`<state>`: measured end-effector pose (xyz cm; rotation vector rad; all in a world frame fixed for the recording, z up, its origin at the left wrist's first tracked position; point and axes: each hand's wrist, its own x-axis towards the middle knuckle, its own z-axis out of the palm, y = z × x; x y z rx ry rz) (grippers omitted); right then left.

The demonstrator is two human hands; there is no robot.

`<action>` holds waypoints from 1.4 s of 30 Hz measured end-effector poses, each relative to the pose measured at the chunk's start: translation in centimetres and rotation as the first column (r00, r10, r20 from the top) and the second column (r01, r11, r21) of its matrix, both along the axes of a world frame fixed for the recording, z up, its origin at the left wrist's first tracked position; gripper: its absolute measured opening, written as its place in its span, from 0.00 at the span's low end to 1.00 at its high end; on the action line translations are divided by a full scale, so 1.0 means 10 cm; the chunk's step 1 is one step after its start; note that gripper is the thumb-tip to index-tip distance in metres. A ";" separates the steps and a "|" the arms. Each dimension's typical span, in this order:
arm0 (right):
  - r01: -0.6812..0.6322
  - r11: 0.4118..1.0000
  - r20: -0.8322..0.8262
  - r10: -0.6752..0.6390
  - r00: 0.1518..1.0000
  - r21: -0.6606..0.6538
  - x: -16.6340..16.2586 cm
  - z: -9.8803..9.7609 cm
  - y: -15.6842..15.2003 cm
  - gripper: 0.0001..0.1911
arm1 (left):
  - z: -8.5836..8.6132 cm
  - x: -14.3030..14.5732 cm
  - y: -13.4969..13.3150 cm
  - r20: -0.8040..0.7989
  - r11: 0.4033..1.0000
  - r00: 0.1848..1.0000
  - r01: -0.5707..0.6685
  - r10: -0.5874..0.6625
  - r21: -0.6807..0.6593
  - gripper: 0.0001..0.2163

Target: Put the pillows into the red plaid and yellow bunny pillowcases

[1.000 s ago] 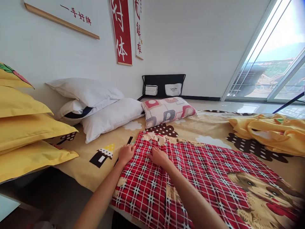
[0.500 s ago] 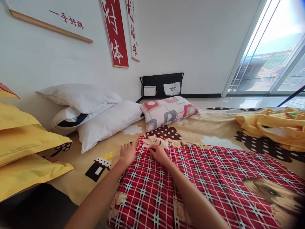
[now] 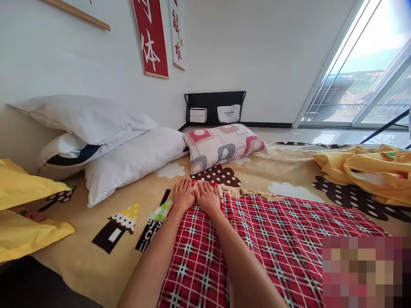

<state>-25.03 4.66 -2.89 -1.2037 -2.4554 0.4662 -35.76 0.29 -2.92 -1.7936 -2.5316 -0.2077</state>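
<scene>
A red plaid cloth [image 3: 266, 226] with white grid lines lies spread in layers on the tan patterned bed cover [image 3: 96, 269]. My left hand [image 3: 184, 196] rests flat at the cloth's far left corner, its fingers stretched forward. Right beside it, my right hand [image 3: 207, 197] presses palm down on the same end, fingers extended, the two thumbs nearly touching. A tan printed strip runs along the cloth's far edge, to the right of my hands. Part of that corner is hidden under my palms. The lower right of the cloth is blurred out.
White pillows [image 3: 135, 158] are stacked by the left wall, with yellow pillows [image 3: 28, 226] nearer me. A patterned pillow [image 3: 224, 147] lies just beyond the cloth. Crumpled yellow fabric [image 3: 369, 167] sits at right. Behind the bed stands a black rack [image 3: 212, 102].
Both hands have gone from pinching at the cloth's far edge to lying flat side by side on it. The left end of the cloth now lies narrower, uncovering more printed bed cover. The view shifted slightly.
</scene>
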 end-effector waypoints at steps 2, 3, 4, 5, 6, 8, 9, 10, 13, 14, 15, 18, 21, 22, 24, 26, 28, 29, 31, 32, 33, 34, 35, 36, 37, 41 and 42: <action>0.054 0.999 0.072 -0.054 0.996 -0.003 0.16 -0.01 0.06 0.31 | 0.01 0.01 0.02 0.031 0.998 0.998 -0.050 0.049 0.032 0.27; 0.078 0.997 0.104 -0.078 0.992 -0.003 0.23 -0.01 0.09 0.32 | 0.02 0.01 0.02 0.044 0.997 0.997 -0.062 0.060 0.041 0.27; 0.104 0.995 0.131 -0.103 0.986 -0.004 0.29 -0.01 0.11 0.33 | 0.02 0.02 0.03 0.053 0.997 0.997 -0.064 0.062 0.046 0.28; 0.130 0.991 0.155 -0.128 0.980 -0.004 0.32 -0.01 0.13 0.35 | 0.03 0.03 0.03 0.058 0.997 0.997 -0.062 0.059 0.050 0.28; 0.155 0.988 0.174 -0.153 0.973 -0.003 0.35 0.00 0.13 0.37 | 0.03 0.03 0.04 0.061 0.997 0.997 -0.060 0.056 0.054 0.28; 0.200 0.980 0.200 -0.197 0.960 0.005 0.34 0.03 0.13 0.40 | 0.02 0.04 0.03 0.066 0.996 0.996 -0.059 0.054 0.067 0.28; 0.214 0.977 0.209 -0.211 0.955 0.010 0.31 0.05 0.13 0.40 | 0.01 0.03 0.03 0.068 0.996 0.996 -0.057 0.052 0.074 0.27; 0.215 0.976 0.214 -0.213 0.953 0.014 0.27 0.07 0.12 0.39 | 0.01 0.03 0.03 0.071 0.995 0.996 -0.055 0.050 0.081 0.27; 0.094 0.995 0.205 -0.098 0.974 0.030 0.10 0.14 0.10 0.33 | 0.02 0.00 0.03 0.101 0.992 0.993 -0.073 0.063 0.101 0.25; 0.016 0.999 0.196 -0.023 0.980 0.036 0.04 0.15 0.09 0.31 | 0.03 -0.01 0.03 0.111 0.991 0.991 -0.083 0.071 0.108 0.25; -0.063 0.997 0.187 0.054 0.981 0.041 -0.01 0.16 0.07 0.30 | 0.04 -0.02 0.03 0.116 0.990 0.990 -0.090 0.077 0.112 0.24; -0.181 0.983 0.173 0.172 0.970 0.039 -0.09 0.13 0.03 0.28 | 0.05 -0.04 0.03 0.103 0.991 0.992 -0.084 0.073 0.105 0.24; -0.134 0.991 0.181 0.127 0.975 0.029 -0.03 0.05 0.03 0.28 | 0.03 -0.03 0.04 0.097 0.991 0.992 -0.085 0.075 0.102 0.23; -0.108 0.994 0.190 0.102 0.976 0.024 0.02 0.03 0.05 0.28 | 0.02 -0.03 0.04 0.096 0.990 0.992 -0.093 0.083 0.103 0.24; -0.051 0.999 0.219 0.047 0.975 0.015 0.17 -0.01 0.10 0.30 | 0.02 -0.01 0.04 0.089 0.989 0.991 -0.105 0.097 0.099 0.24; 0.010 1.000 0.253 -0.014 0.967 0.017 0.32 -0.01 0.16 0.33 | 0.02 0.01 0.04 0.078 0.989 0.991 -0.114 0.108 0.089 0.25; 0.065 0.998 0.285 -0.069 0.956 0.024 0.44 0.03 0.18 0.36 | 0.02 0.02 0.03 0.073 0.990 0.991 -0.116 0.111 0.077 0.26; 0.088 0.996 0.301 -0.093 0.949 0.027 0.47 0.06 0.17 0.36 | 0.03 0.02 0.03 0.073 0.990 0.991 -0.117 0.112 0.074 0.26; 0.125 0.991 0.321 -0.131 0.938 0.037 0.47 0.13 0.08 0.36 | 0.03 0.02 0.03 0.073 0.991 0.991 -0.117 0.112 0.070 0.26; 0.128 0.991 0.325 -0.135 0.936 0.044 0.44 0.16 0.00 0.36 | 0.03 0.01 0.03 0.070 0.990 0.991 -0.119 0.114 0.071 0.26; 0.093 0.994 0.318 -0.105 0.942 0.053 0.42 0.17 -0.10 0.35 | 0.03 0.01 0.03 0.066 0.990 0.991 -0.119 0.114 0.074 0.25; 0.016 0.998 0.299 -0.034 0.954 0.061 0.39 0.18 -0.20 0.34 | 0.03 0.00 0.03 0.061 0.990 0.992 -0.117 0.112 0.077 0.25; -0.082 0.995 0.273 0.061 0.960 0.066 0.38 0.17 -0.30 0.34 | 0.02 0.00 0.03 0.055 0.990 0.992 -0.113 0.109 0.080 0.25; -0.171 0.983 0.247 0.150 0.957 0.066 0.40 0.16 -0.38 0.33 | 0.02 -0.01 0.02 0.050 0.990 0.993 -0.110 0.106 0.084 0.25; -0.229 0.972 0.224 0.210 0.952 0.062 0.43 0.14 -0.45 0.34 | 0.02 -0.01 0.02 0.047 0.990 0.994 -0.107 0.103 0.087 0.24; -0.127 0.992 0.259 0.120 0.958 0.009 0.70 0.12 -0.52 0.37 | 0.03 -0.01 0.01 0.059 0.990 0.993 -0.106 0.101 0.095 0.25; -0.091 0.996 0.291 0.087 0.953 0.002 0.76 0.14 -0.53 0.37 | 0.03 -0.01 0.01 0.064 0.990 0.993 -0.105 0.099 0.097 0.25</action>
